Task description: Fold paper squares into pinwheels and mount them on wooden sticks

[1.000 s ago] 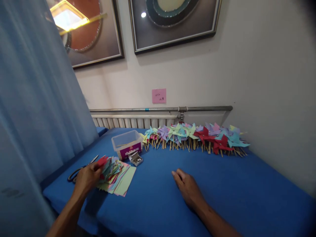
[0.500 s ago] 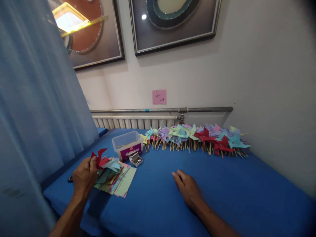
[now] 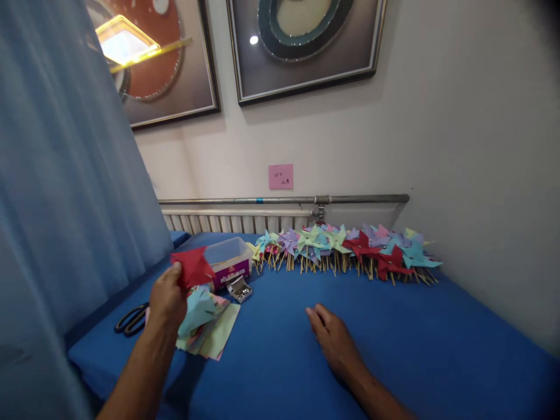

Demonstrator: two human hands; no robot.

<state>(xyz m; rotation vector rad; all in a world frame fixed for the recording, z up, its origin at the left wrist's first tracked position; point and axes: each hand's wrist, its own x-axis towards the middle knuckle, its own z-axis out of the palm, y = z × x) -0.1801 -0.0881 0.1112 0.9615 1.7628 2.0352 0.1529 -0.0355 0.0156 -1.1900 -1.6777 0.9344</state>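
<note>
Left hand pinches red paper above the pile; right hand rests curled

Left hand (image 3: 168,300): thumb and fingers pinch a piece of red paper (image 3: 192,269) by its left side. Paper is up off the tabletop (image 3: 280,356), above the paper pile (image 3: 199,312), hiding the left end of the plastic tub (image 3: 240,249) from view. Cut points show along the red paper's right edge.

Right hand (image 3: 335,341): on the blue-covered tabletop, well apart from the pile. Fingers curled in and pressed together, thumb alongside; inside of the palm hidden.

Pile: light blue cut pieces on top, pale green and pink sheets sticking out below, near side. Scissors (image 3: 131,319) left of the pile, black handles showing, blades hidden behind the left arm.

Tub is clear with a purple label, thin sticks inside. Small box (image 3: 240,290) sits just in front of it, flap up, shiny metal bits inside.

Pinwheels (image 3: 332,240) in a long row at the back, right of the tub: red, blue, green, purple, yellow, pink heads, sticks toward the person.

Behind: radiator (image 3: 245,223), metal pipe (image 3: 289,200), pink note (image 3: 280,177) on the wall. Blue curtain (image 3: 65,163) at left.
</note>
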